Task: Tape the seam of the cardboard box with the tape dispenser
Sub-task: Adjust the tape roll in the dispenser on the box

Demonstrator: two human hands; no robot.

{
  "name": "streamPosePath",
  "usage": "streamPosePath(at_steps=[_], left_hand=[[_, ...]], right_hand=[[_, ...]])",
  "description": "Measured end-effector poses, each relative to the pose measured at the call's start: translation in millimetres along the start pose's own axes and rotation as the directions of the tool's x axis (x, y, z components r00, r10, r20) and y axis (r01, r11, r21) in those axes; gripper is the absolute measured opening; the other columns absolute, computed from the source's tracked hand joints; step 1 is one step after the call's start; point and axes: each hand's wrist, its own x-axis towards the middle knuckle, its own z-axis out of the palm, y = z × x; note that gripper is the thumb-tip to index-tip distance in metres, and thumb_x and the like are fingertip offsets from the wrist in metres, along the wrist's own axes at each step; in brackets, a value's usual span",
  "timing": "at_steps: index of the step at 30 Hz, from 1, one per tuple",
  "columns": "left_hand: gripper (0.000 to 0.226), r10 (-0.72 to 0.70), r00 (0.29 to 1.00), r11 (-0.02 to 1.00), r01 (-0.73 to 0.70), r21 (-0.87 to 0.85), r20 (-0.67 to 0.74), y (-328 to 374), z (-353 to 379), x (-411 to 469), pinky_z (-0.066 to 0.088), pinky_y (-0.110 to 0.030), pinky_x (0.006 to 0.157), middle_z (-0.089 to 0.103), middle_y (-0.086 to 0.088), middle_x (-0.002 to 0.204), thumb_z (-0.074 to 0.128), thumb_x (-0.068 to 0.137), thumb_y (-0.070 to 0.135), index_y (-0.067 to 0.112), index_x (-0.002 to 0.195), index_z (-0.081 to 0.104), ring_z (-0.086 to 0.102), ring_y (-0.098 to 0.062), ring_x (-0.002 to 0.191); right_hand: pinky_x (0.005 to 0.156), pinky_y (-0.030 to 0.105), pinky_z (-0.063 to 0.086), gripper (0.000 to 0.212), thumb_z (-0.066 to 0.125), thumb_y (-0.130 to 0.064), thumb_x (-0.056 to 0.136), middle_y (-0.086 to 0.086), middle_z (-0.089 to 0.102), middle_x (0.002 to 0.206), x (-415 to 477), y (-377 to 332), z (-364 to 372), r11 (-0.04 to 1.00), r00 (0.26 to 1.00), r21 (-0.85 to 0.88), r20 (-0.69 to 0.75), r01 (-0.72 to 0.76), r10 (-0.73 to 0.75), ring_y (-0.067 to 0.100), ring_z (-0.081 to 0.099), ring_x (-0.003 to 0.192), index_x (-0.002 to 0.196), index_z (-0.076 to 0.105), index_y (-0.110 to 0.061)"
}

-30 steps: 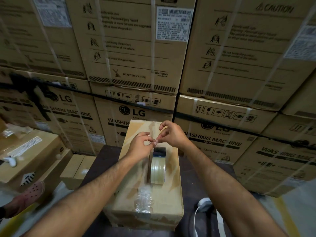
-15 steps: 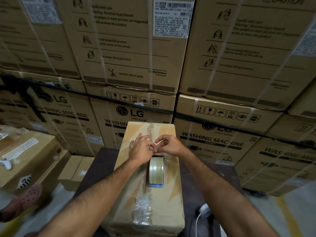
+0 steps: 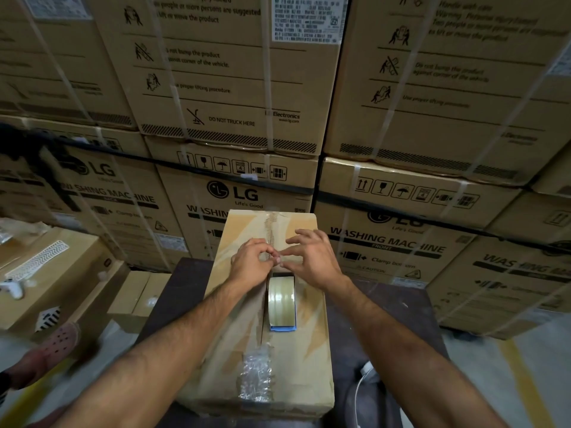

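Observation:
A long cardboard box (image 3: 306,350) lies lengthwise on a dark table (image 3: 182,291), its centre seam running away from me. A tape dispenser (image 3: 281,301) with a clear tape roll and blue base stands on the seam at mid-box. Just beyond it, my left hand (image 3: 250,267) and my right hand (image 3: 312,261) meet over the seam, each pinching the free end of the tape with thumb and forefinger. My right hand's other fingers are spread. Crumpled clear tape (image 3: 256,375) sticks to the near end of the seam.
Tall stacks of washing machine cartons (image 3: 234,103) wall off the space behind the table. Lower cardboard boxes (image 3: 46,273) sit to the left, and a pink perforated shoe (image 3: 46,350) shows at the lower left. A white cable (image 3: 361,384) hangs at the table's right.
Both hands have lowered from above the dispenser toward the box top and moved slightly away from me, still pinching the tape end. The dispenser has not moved on the box.

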Motion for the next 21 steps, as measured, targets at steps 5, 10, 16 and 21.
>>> streamPosePath(at_steps=[5, 10, 16, 21], left_hand=[[0.023, 0.001, 1.0, 1.0, -0.001, -0.015, -0.001, 0, -1, 2, 0.038, -0.053, 0.114, 0.06, 0.013, 0.129, 0.086, 0.081, 0.038, 0.049, 0.071, 0.069, 0.052, -0.013, 0.13], [0.026, 0.006, 0.999, 1.0, -0.005, -0.01, 0.043, 1, -1, 5, 0.038, -0.051, 0.114, 0.061, 0.009, 0.135, 0.085, 0.081, 0.039, 0.054, 0.067, 0.069, 0.055, -0.012, 0.13], [0.026, -0.104, 0.973, 0.982, 0.133, -0.134, 0.205, 6, -3, 10, 0.05, -0.037, 0.103, 0.06, 0.009, 0.124, 0.079, 0.083, 0.027, 0.039, 0.061, 0.077, 0.062, -0.015, 0.116], [0.033, -0.128, 0.932, 0.919, 0.24, -0.314, 0.338, 8, -10, 7, 0.053, -0.024, 0.1, 0.058, 0.003, 0.131, 0.074, 0.093, 0.003, 0.019, 0.064, 0.075, 0.06, -0.011, 0.11]], right_hand=[[0.116, 0.05, 0.034, 0.02, 0.08, -0.05, 0.088, -0.01, 0.076, 0.122, 0, 2, 1, 0.999, 0.993, 0.039, -0.112, 0.034, -0.029, 0.016, 0.054, 0.136, 0.103, 0.084, -0.037], [0.113, 0.056, 0.04, 0.009, 0.082, -0.04, 0.087, -0.007, 0.079, 0.111, 0, 7, 7, 0.99, 0.97, -0.032, -0.198, 0.141, -0.144, 0.023, 0.063, 0.127, 0.086, 0.086, -0.032], [0.118, 0.058, 0.038, 0.014, 0.074, -0.028, 0.093, 0.002, 0.076, 0.115, -4, 6, 13, 0.915, 0.882, -0.257, -0.282, 0.311, -0.379, 0.031, 0.064, 0.127, 0.082, 0.083, -0.031], [0.119, 0.059, 0.038, 0.011, 0.074, -0.024, 0.095, 0.006, 0.075, 0.118, -7, 8, 15, 0.871, 0.843, -0.349, -0.292, 0.347, -0.452, 0.032, 0.065, 0.126, 0.086, 0.08, -0.026]])
